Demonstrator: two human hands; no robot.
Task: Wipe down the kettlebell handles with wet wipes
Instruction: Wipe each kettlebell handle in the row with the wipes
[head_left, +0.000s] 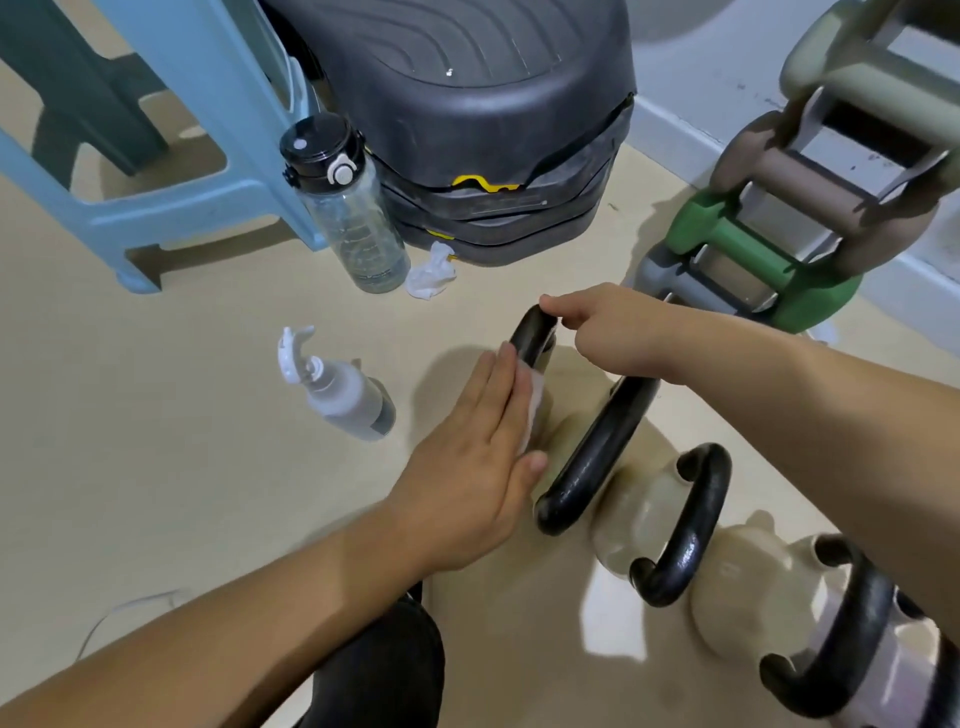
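Several beige kettlebells with black handles stand in a row on the floor at centre right. My left hand (472, 467) lies flat, fingers together, pressing a white wet wipe (535, 402) against the left side of the farthest handle (532, 335). My right hand (613, 332) grips the top of that same handle from the right. Closer to me, a second handle (597, 452) and a third handle (685, 535) are untouched. A fourth handle (836, 639) shows at the lower right.
A small spray bottle (337, 389) lies on the floor to the left. A clear water bottle (348, 208) and a crumpled used wipe (431, 273) sit behind it, by a black stepper (467, 104) and a blue plastic stool (171, 171). A dumbbell rack (789, 218) stands at right.
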